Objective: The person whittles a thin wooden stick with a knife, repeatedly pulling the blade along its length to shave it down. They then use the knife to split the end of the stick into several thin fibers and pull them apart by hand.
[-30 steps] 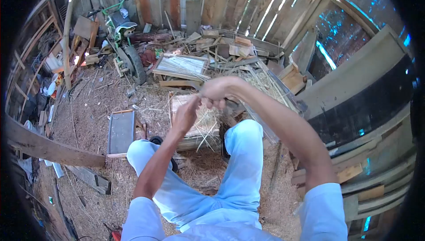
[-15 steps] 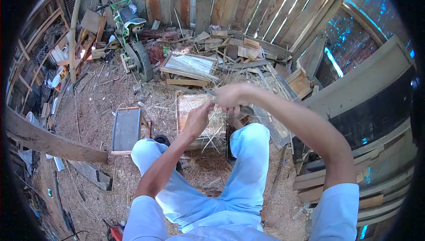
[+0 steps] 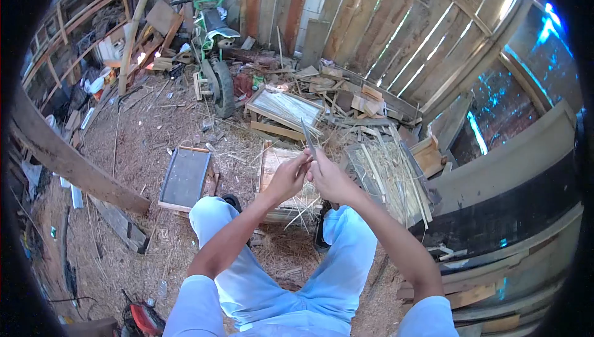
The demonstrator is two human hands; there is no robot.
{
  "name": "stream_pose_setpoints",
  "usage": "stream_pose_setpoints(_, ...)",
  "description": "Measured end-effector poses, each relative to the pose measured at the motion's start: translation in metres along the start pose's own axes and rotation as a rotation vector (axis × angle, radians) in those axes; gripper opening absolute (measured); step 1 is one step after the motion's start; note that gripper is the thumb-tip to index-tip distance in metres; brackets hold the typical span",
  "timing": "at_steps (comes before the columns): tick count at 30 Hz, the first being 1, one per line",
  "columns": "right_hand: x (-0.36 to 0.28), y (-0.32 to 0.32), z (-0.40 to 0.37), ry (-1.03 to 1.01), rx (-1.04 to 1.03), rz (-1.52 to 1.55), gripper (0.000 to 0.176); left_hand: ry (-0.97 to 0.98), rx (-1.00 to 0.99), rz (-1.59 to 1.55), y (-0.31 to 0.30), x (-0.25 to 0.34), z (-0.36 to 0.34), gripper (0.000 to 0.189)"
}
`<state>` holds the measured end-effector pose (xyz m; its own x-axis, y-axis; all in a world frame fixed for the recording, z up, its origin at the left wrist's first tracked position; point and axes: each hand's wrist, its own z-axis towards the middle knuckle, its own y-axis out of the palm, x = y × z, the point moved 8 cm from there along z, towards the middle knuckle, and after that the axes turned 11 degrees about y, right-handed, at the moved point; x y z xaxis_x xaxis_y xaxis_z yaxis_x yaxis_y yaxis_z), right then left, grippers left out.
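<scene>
My right hand [image 3: 332, 179] is wrapped round the handle of a knife [image 3: 306, 131], whose narrow grey blade points up and away from me. Close beside it, the fingers of my left hand [image 3: 287, 180] are pinched together; what they hold is too small to make out. Both hands are in front of my knees, above a low wooden bench [image 3: 270, 162] strewn with thin pale strips [image 3: 302, 213]. My fingers hide part of the bench top and the knife's handle.
A dark-topped small table [image 3: 185, 175] stands left of my knee. On the right, a board [image 3: 387, 173] carries many pale strips. Further off are a framed panel [image 3: 286, 109], scrap wood [image 3: 365, 100] and a small motorbike [image 3: 216, 58]. A red tool [image 3: 146, 319] lies at lower left.
My right hand has come down and inward, and the knife blade has swung from pointing left to pointing up. My left hand has shifted slightly right and down. The head view has turned left.
</scene>
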<state>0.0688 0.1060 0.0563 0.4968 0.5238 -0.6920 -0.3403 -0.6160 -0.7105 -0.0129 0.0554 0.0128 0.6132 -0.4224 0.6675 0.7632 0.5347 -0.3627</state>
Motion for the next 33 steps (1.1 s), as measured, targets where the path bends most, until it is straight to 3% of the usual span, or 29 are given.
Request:
stream_pose_setpoints(2,-0.002,-0.001,-0.008,0.111,-0.067,0.133,0.036,-0.02,-0.01,-0.062,-0.002,0.004,0.0,0.031)
stream_pose_setpoints(5,0.01,0.006,-0.012,0.168,-0.069,0.234,0.036,0.119,-0.063,-0.035,0.002,0.005,-0.005,0.041)
stream_pose_setpoints(8,0.007,0.002,-0.02,0.112,0.054,0.218,0.036,0.12,-0.081,0.101,0.003,0.009,-0.005,0.031)
stream_pose_setpoints(12,0.007,-0.002,-0.023,0.131,0.102,0.089,0.035,0.051,-0.031,0.021,-0.003,0.007,0.0,0.029)
stream_pose_setpoints(20,-0.009,-0.02,-0.032,0.204,0.027,0.157,0.035,0.034,-0.082,0.069,-0.003,0.004,-0.004,0.017)
stream_pose_setpoints(22,-0.011,-0.02,-0.036,0.207,0.026,0.133,0.035,0.056,-0.076,0.071,-0.007,0.012,-0.004,0.018)
stream_pose_setpoints(24,-0.026,-0.022,-0.038,0.065,0.111,-0.051,0.036,0.08,-0.056,0.081,-0.011,0.015,-0.002,0.018)
stream_pose_setpoints(33,-0.03,-0.018,-0.04,0.153,-0.041,-0.056,0.04,0.07,-0.127,0.1,0.0,0.008,-0.011,0.031)
